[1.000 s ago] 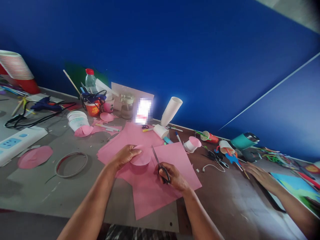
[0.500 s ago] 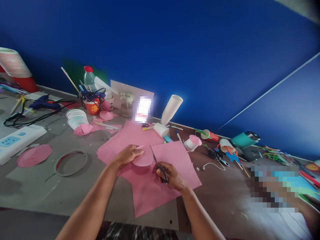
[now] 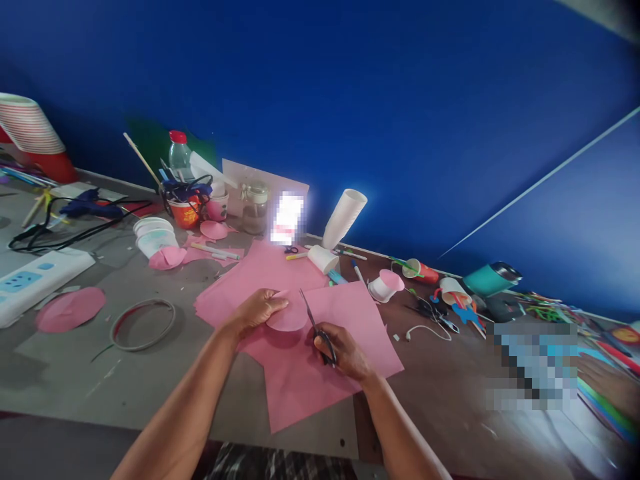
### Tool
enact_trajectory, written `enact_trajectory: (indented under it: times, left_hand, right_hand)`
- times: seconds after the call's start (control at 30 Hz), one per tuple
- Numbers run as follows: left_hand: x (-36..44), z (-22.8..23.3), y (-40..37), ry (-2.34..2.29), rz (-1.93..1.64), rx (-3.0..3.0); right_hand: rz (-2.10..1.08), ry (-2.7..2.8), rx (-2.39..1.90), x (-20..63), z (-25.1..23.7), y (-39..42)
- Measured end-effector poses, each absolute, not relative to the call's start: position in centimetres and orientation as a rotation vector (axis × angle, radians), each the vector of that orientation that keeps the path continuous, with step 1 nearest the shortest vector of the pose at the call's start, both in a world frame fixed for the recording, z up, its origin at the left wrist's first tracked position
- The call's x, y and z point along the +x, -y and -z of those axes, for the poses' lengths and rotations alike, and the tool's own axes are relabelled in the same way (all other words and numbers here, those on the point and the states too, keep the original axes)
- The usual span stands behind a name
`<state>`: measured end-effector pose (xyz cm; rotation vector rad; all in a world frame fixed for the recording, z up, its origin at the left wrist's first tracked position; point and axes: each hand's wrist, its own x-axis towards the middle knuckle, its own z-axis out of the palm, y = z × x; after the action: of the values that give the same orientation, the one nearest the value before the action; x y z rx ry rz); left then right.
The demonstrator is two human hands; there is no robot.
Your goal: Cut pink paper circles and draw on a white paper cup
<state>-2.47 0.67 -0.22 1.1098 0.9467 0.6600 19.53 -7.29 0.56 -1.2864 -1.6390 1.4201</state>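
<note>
1. Scissors (image 3: 316, 328) sit in the right hand (image 3: 345, 352), whose fingers are clenched through the dark handles; the thin blades point up and away from it and are nearly closed beside the edge of a pink paper disc (image 3: 287, 312).
2. The left hand (image 3: 257, 311) pinches that disc between thumb and fingers on its far-left edge and holds it just above the pink paper sheets (image 3: 310, 373).
3. Under both hands the sheets lie fanned and overlapping on a grey table (image 3: 65, 373), flat and matte, with sharp corners.
4. Left of the left hand lies a thin wire ring (image 3: 143, 325), and beyond it a second pink circle (image 3: 70, 309) lies flat next to a white power strip (image 3: 35, 279).
5. Beyond the hands a leaning stack of white paper cups (image 3: 344, 219) stands by the deep blue wall (image 3: 400, 100). A glass jar (image 3: 255, 209) and a red cup (image 3: 186, 215) stuffed with tools stand farther left of it.
6. Right of the right hand a small white cup (image 3: 384, 288) with a pink paper top lies on its side, and a teal tumbler (image 3: 490, 279) lies tipped farther off.
</note>
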Motion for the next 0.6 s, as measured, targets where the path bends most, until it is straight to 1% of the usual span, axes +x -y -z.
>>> enact_trajectory:
  times: [0.6]
  left_hand:
    - [-2.54,0.40,-0.85,-0.959,-0.646,1.078]
  right_hand:
    - [-1.423,1.653,-1.264,19.70,-0.17,7.47]
